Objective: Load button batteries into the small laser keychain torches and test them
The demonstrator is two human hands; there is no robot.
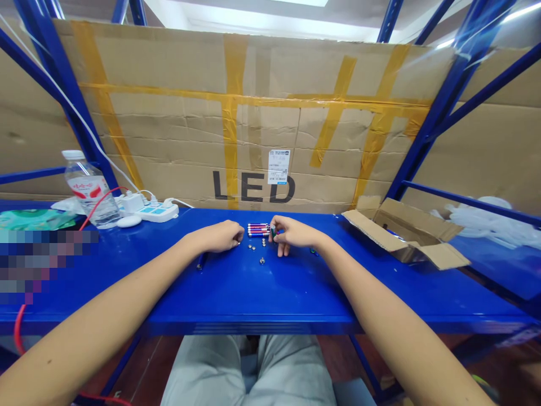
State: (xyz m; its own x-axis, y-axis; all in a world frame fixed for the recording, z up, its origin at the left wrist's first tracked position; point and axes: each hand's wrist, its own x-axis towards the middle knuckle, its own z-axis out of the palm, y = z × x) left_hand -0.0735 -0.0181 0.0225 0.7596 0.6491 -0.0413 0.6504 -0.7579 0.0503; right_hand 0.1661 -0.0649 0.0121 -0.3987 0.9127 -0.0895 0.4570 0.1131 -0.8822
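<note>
Seated work at a blue tabletop (270, 293), both hands beyond its midline toward the far edge. A compact row of shiny tubes (257, 230), red, purple and blue, lies side by side between the hands, near the middle of the far edge. Right hand (291, 232): thumb and forefinger pinch a small dark piece (273, 231) just beside the row's right end; the other fingers hang lower, slightly parted. Left hand (226, 235): fingers curled together, knuckles up, left of the row; whether it grips anything cannot be told. Small metal bits (264, 242) lie scattered on the near side of the row, with one silver fitting (262, 261) closer to the near edge. A dark blue tube (200, 263) shows beside the left forearm. Toward the tabletop's far right corner stands an open cardboard box (372, 228), flaps spread. Toward the far left corner stand a plastic bottle (88, 185) and, to its right, a white power strip (158, 212). Behind the far edge rises a taped cardboard sheet (190, 135) lettered "LED".
</note>
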